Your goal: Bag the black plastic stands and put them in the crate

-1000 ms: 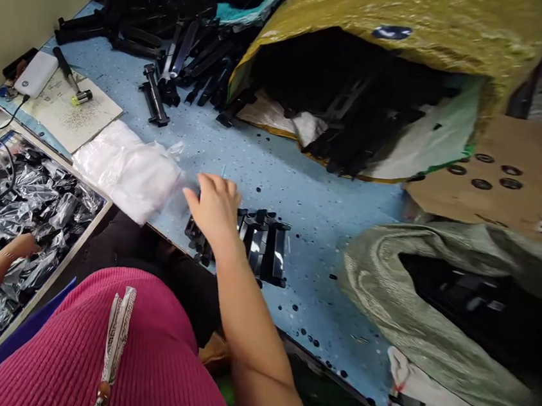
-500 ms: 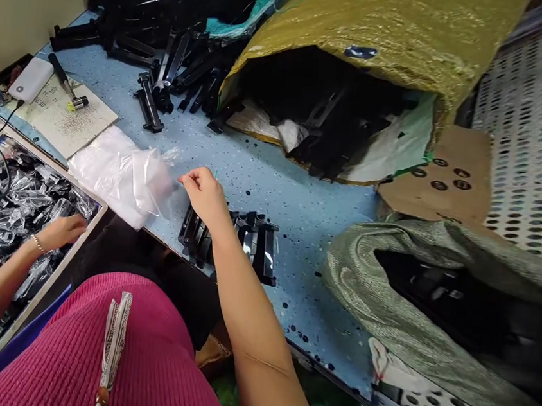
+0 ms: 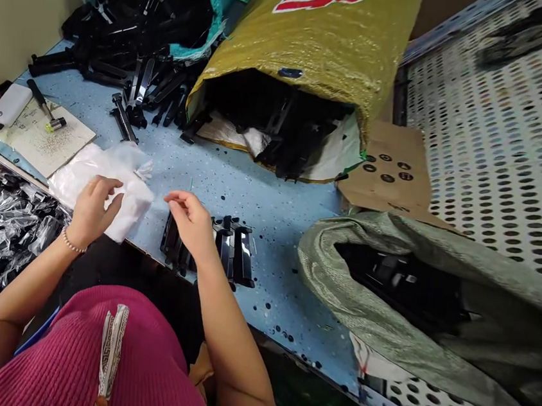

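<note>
My left hand (image 3: 94, 210) is over a stack of clear plastic bags (image 3: 128, 204), its thumb and fingers apart. To its right, my right hand (image 3: 192, 224) hovers above the table with fingers loosely curled and a small gap at the tips. No object shows between those fingertips, though thin clear film would be hard to see. Beneath my right hand and forearm lies a row of black plastic parts (image 3: 236, 254), long and glossy, partly hidden by the arm.
A yellow woven sack (image 3: 287, 50), a teal sack (image 3: 213, 19) and a grey-green sack (image 3: 324, 254) hold black parts. A hammer (image 3: 44, 101) and white power bank (image 3: 11, 104) lie near a board (image 3: 69, 136). At lower left are many bagged parts (image 3: 6, 233).
My left hand has come up from the bin of bagged parts to the plastic bags. My right hand's pinched fingers have loosened slightly. The camera view has shifted.
</note>
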`<state>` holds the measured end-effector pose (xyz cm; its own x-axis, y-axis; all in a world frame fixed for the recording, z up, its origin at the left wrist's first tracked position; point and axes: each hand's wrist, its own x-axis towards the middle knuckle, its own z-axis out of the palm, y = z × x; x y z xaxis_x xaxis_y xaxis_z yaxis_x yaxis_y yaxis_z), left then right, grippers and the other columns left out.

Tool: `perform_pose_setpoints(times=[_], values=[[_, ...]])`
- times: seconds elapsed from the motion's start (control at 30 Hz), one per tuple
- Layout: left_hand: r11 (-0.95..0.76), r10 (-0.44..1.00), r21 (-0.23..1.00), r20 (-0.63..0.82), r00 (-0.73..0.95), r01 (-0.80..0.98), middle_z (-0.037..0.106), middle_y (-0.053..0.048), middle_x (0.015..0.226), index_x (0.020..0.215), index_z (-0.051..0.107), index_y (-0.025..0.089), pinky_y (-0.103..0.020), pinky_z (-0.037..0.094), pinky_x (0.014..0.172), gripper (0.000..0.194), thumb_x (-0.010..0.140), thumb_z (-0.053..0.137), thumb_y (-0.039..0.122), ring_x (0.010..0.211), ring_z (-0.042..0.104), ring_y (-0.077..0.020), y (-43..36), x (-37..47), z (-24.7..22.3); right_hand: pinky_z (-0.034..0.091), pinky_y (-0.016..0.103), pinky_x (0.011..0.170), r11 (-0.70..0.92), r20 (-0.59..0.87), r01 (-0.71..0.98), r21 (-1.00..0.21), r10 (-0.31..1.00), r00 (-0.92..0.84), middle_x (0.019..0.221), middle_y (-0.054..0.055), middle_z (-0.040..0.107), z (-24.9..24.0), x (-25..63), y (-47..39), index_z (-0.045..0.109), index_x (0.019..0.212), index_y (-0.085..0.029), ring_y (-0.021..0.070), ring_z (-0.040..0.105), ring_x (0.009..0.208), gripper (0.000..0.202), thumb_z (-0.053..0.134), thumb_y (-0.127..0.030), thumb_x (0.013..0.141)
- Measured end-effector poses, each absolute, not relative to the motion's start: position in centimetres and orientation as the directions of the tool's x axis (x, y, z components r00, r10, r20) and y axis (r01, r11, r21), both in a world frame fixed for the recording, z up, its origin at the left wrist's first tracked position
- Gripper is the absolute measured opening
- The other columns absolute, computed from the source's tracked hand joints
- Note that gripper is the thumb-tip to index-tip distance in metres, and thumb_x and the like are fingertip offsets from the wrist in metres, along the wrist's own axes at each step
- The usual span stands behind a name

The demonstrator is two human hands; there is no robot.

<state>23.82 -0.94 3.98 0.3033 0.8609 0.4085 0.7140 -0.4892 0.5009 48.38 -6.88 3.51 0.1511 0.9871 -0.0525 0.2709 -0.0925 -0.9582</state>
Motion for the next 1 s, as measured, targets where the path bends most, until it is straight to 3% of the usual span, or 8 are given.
perform_pose_setpoints(times=[0.1, 0.23, 0.3, 0.43, 0.57, 0.73, 0.87, 1.0], values=[[-0.504, 0.831, 0.377, 0.456, 0.318, 0.777, 0.060, -0.017, 0.127, 0.133, 0.061, 0.021, -0.054, 0.041, 0.107, 0.052, 0.085, 0.076, 0.033, 0.130, 0.050, -0.0376, 1.7, 22.8, 5.4, 0.055, 0.040, 0.094, -0.089, -0.077, 0.196, -0.977, 0.995, 0.067, 0.112, 0.006, 0.076, 3.4, 46.4, -6.4, 0.067, 0.110, -0.025, 0.0227, 0.070, 0.103, 0.024, 0.059, -0.040, 0.093], [-0.534, 0.845, 0.287, 0.207, 0.492, 0.795, 0.071, -0.013, 0.093, 0.100, 0.073, 0.017, -0.045, 0.047, 0.091, 0.017, 0.093, 0.063, 0.028, 0.099, 0.064, -0.0306, 6.0, 24.0, 5.1, 0.054, 0.044, 0.098, -0.155, -0.148, 0.091, -0.984, 0.986, 0.075, 0.115, 0.008, 0.075, 2.8, 44.9, -6.0, 0.066, 0.112, -0.026, 0.0251, 0.069, 0.108, 0.033, 0.065, -0.051, 0.091], [-0.572, 0.816, 0.284, 0.296, 0.497, 0.770, 0.070, -0.011, 0.083, 0.090, 0.072, 0.017, -0.040, 0.048, 0.083, 0.023, 0.099, 0.053, 0.026, 0.087, 0.064, -0.0262, 5.6, 24.9, 4.7, 0.058, 0.043, 0.093, -0.240, -0.249, -0.090, -0.966, 0.964, 0.097, 0.118, 0.010, 0.074, 2.7, 45.1, -6.0, 0.065, 0.115, -0.026, 0.0264, 0.070, 0.108, 0.048, 0.068, -0.064, 0.086], [-0.781, 0.591, 0.233, 0.577, 0.564, 0.579, 0.074, -0.008, 0.096, 0.100, 0.071, 0.021, -0.039, 0.046, 0.089, 0.020, 0.100, 0.052, 0.018, 0.097, 0.065, -0.0231, 0.6, 25.9, 3.9, 0.062, 0.038, 0.072, -0.310, -0.343, -0.440, -0.843, 0.939, -0.005, 0.113, 0.013, 0.074, 3.0, 46.1, -6.7, 0.066, 0.112, -0.022, 0.0268, 0.073, 0.097, 0.076, 0.056, -0.088, 0.078], [-0.853, 0.514, 0.233, 0.525, 0.679, 0.466, 0.073, -0.008, 0.103, 0.114, 0.070, 0.023, -0.040, 0.046, 0.091, 0.026, 0.097, 0.054, 0.011, 0.103, 0.064, -0.0228, -3.4, 25.4, 2.1, 0.059, 0.032, 0.071, -0.264, -0.311, -0.352, -0.898, 0.947, 0.083, 0.102, 0.006, 0.075, 3.3, 46.7, -8.1, 0.066, 0.113, -0.023, 0.0220, 0.072, 0.090, 0.061, 0.076, -0.070, 0.075], [-0.737, 0.636, 0.499, 0.281, 0.719, 0.456, 0.068, -0.013, 0.123, 0.119, 0.070, 0.023, -0.049, 0.046, 0.098, 0.030, 0.090, 0.069, 0.032, 0.115, 0.059, -0.0307, -5.1, 25.5, 2.0, 0.059, 0.034, 0.072, -0.258, -0.277, -0.111, -0.960, 0.937, 0.213, 0.081, 0.000, 0.072, 2.5, 46.5, -9.0, 0.065, 0.106, -0.023, 0.0185, 0.069, 0.074, 0.038, 0.080, -0.043, 0.077], [-0.361, 0.808, 0.876, 0.122, 0.576, 0.321, 0.068, -0.011, 0.105, 0.104, 0.069, 0.018, -0.038, 0.053, 0.085, 0.034, 0.090, 0.069, 0.049, 0.097, 0.063, -0.0234, -6.0, 27.6, 3.3, 0.059, 0.033, 0.065, -0.224, -0.238, -0.082, -0.971, 0.933, 0.269, 0.077, -0.001, 0.069, 2.0, 45.5, -8.4, 0.063, 0.093, -0.024, 0.0184, 0.067, 0.070, 0.030, 0.077, -0.045, 0.076], [0.036, 0.901, 0.969, -0.138, 0.411, 0.245, 0.072, -0.008, 0.096, 0.100, 0.069, 0.016, -0.033, 0.052, 0.084, 0.036, 0.085, 0.075, 0.048, 0.090, 0.066, -0.0208, -6.1, 29.7, 2.4, 0.061, 0.034, 0.072, -0.160, -0.203, -0.163, -0.974, 0.931, 0.303, 0.082, 0.000, 0.069, 2.3, 44.6, -8.2, 0.062, 0.094, -0.025, 0.0180, 0.068, 0.073, 0.028, 0.072, -0.048, 0.083]])
